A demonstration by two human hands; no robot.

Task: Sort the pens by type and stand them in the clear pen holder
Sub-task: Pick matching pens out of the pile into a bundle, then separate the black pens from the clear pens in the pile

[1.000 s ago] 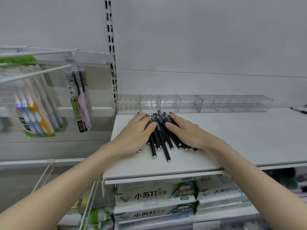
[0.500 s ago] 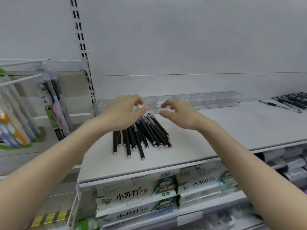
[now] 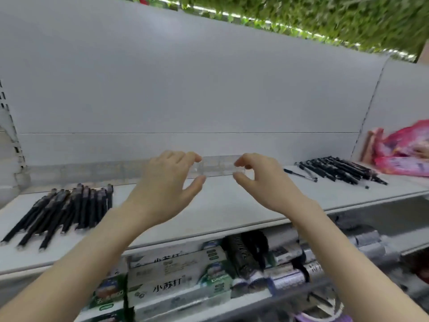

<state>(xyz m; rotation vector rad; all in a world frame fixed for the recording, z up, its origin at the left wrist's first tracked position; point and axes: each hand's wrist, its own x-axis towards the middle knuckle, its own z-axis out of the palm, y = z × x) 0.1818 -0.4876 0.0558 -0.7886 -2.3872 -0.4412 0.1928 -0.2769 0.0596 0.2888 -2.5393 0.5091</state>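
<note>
The clear pen holder (image 3: 218, 166) runs along the back of the white shelf (image 3: 222, 205). My left hand (image 3: 167, 184) hovers in front of it, fingers spread and thumb apart, holding nothing. My right hand (image 3: 262, 182) is at the holder's right end, with curled fingers above and thumb below the end corner. Motion blur hides whether it touches. One group of black pens (image 3: 62, 212) lies flat at the shelf's left. A second group of black pens (image 3: 336, 170) lies at the right, with one thinner pen (image 3: 301, 175) beside it.
A pink packet (image 3: 404, 152) sits at the far right of the shelf. Toothpaste boxes (image 3: 169, 275) and dark tubes (image 3: 246, 256) fill the shelf below. Green foliage (image 3: 325, 17) hangs above the back panel.
The view has swung right and up. Both hands have left the left pen pile and moved right along the shelf to the holder's right part. The right pen group and pink packet came into view.
</note>
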